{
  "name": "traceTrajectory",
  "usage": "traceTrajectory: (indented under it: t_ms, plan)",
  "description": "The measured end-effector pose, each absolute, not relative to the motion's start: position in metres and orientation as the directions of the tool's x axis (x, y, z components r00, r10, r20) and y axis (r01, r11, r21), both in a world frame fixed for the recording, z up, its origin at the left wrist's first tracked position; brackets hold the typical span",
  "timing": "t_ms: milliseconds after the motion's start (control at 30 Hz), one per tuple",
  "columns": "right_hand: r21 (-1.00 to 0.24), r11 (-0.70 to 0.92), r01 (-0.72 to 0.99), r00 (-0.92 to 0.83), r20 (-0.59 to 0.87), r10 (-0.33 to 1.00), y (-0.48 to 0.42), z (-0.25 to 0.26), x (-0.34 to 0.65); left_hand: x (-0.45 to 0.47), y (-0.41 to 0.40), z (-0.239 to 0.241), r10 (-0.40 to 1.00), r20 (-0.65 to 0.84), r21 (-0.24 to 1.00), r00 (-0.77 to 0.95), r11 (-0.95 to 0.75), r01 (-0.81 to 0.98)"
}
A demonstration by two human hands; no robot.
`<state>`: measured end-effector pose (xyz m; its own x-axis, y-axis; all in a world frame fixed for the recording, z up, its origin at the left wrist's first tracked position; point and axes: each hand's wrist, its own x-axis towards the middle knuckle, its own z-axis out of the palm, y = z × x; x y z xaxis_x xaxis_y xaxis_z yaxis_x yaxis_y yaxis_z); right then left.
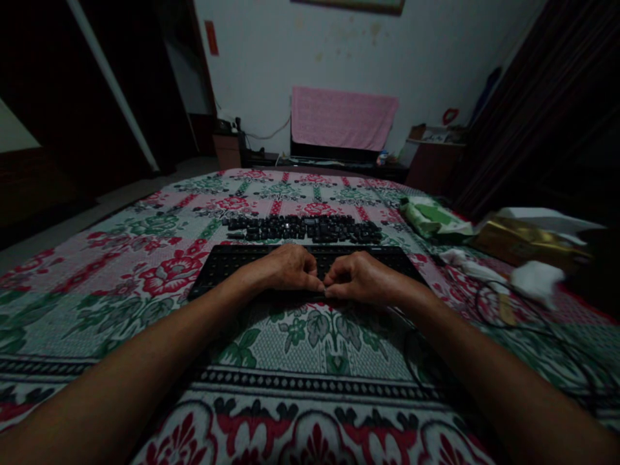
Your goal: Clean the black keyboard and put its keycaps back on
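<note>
A black keyboard (217, 265) with its keycaps off lies on the flowered bedspread, its bare key sockets showing. My left hand (293, 268) rests over the keyboard's middle, fingers curled and thumb pressed in. Close against it, my right hand (361, 276) is also closed in a pinch. The fingertips of both hands meet near the keyboard's front edge; whatever lies between them is too small and dark to make out. Just beyond the keyboard, many loose black keycaps (310, 227) are spread in a long band.
To the right lie a green and white packet (431, 218), a gold box (527, 240), crumpled white tissue (537, 281) and a looping black cable (477, 303). The bedspread (159, 329) runs back toward a screen draped with a pink cloth (341, 116).
</note>
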<state>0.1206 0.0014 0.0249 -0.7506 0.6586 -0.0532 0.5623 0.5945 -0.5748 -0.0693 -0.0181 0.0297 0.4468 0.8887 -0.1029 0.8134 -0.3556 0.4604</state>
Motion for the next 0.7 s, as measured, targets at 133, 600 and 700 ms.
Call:
traceTrajectory:
  t_ms: [133,600,700]
  plan:
    - [-0.6,0.568,0.563,-0.743,-0.067,0.666,0.0028,0.0237,0.1207,-0.0697,-0.0168,0.0288,0.885,-0.102,0.464,0.455,-0.363,0.808]
    - [-0.603,0.591,0.536,-0.772,-0.066,0.632,0.0071,0.0208,0.1212,-0.0664,-0.0171,0.0275,0.895,-0.069,0.394,0.44,-0.381,0.837]
    - [-0.607,0.619,0.498,-0.803,-0.052,0.594,0.006,0.0241,0.1223,-0.069,-0.0159,0.0265,0.886,-0.069,0.425,0.458,-0.39,0.817]
